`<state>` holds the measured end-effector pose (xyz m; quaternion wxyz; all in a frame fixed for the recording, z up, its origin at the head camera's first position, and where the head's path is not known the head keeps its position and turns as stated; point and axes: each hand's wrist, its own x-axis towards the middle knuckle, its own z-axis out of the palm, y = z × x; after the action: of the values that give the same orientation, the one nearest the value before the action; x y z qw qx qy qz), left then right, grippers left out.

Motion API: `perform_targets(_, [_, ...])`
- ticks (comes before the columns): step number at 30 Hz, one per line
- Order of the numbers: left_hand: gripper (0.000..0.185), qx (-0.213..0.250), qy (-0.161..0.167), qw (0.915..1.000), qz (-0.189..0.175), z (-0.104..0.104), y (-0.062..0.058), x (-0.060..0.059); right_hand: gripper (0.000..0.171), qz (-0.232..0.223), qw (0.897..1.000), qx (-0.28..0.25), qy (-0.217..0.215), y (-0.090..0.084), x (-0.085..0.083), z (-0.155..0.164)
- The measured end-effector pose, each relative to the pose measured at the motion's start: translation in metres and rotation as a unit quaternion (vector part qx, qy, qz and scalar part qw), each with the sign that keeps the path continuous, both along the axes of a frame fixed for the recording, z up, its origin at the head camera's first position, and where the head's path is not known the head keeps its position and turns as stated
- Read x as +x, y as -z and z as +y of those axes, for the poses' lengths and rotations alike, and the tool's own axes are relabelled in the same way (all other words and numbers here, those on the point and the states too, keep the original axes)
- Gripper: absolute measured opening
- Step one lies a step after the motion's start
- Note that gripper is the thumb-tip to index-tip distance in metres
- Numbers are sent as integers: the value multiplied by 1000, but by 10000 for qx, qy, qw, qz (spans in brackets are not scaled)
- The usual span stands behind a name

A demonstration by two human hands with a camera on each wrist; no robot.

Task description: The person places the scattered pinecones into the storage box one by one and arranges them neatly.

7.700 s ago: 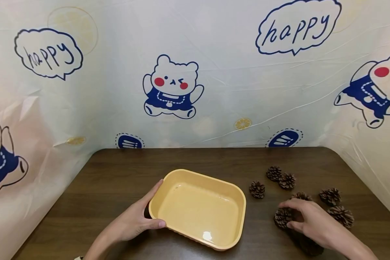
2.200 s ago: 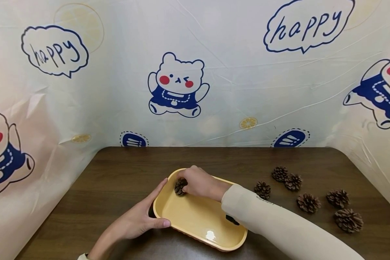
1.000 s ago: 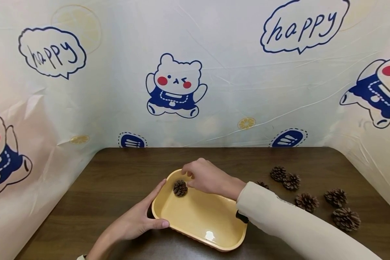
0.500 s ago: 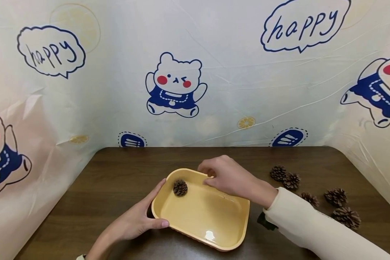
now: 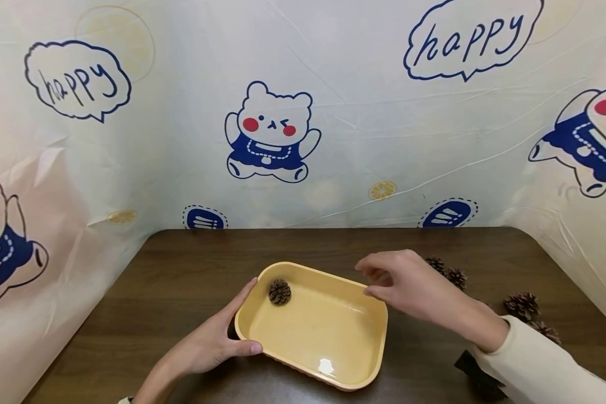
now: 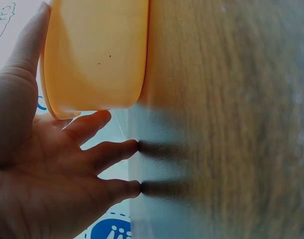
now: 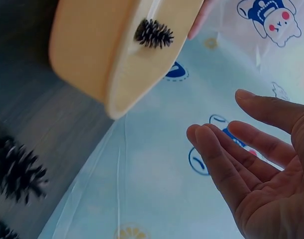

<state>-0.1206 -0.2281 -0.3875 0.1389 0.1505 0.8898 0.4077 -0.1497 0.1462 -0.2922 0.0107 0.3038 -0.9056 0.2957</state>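
A yellow rectangular dish (image 5: 313, 331) stands on the table, with one pinecone (image 5: 280, 292) inside near its left back corner. My left hand (image 5: 209, 339) spans the dish's left end, thumb at the front rim and a finger at the left side. In the left wrist view its other fingers (image 6: 114, 152) are spread beside the dish, tips down at the tabletop. My right hand (image 5: 409, 283) hovers over the dish's right back corner, holding nothing, fingers loosely bent and apart from the thumb. In the right wrist view the same pinecone (image 7: 154, 34) shows inside the dish.
Several pinecones lie at the right of the brown table (image 5: 182, 269), among them a pinecone (image 5: 522, 306) near its right side; the right hand and sleeve (image 5: 550, 359) partly cover others. A printed cloth (image 5: 363, 129) with bears hangs behind and along both sides.
My right hand carried a pinecone from the right side into the dish, let it go, and has since moved right and out over the rim. The left hand keeps its place.
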Motion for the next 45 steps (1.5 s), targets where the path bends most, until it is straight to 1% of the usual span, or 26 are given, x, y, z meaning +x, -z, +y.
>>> perform_targets(3, [114,9,30,10000,48,-1,1,1,31,10,10000,12,75,3,5,12])
perform_targets(11, [113,-19,47,10000,50,-3,1,-2,36,-160,9992,182,311,19,15,42])
perform_targets(18, [113,0,80,10000,34,-2,0,-1,39,-641,9953,242,679,38,31,71])
perform_targets(20, [113,3,80,10000,51,-1,0,-1,40,-624,9947,293,766,44,36,80])
perform_targets(22, [112,11,72,10000,59,-1,-1,-1,41,-492,9952,324,787,51,40,89])
perform_targets(26, [112,23,82,10000,35,-1,-1,-1,42,-447,9946,474,806,62,45,107])
perform_targets(32, [112,22,55,10000,20,-1,0,0,44,-838,9913,614,802,77,49,131])
perform_targets(37, [112,40,76,9999,54,-1,1,0,47,-1174,9868,756,825,83,53,147])
perform_targets(40, [113,29,81,9999,52,-2,2,0,47,-1358,9854,717,733,87,54,156])
perform_targets(45, [113,36,90,9999,42,-2,1,-1,44,-1465,9851,774,452,93,56,169])
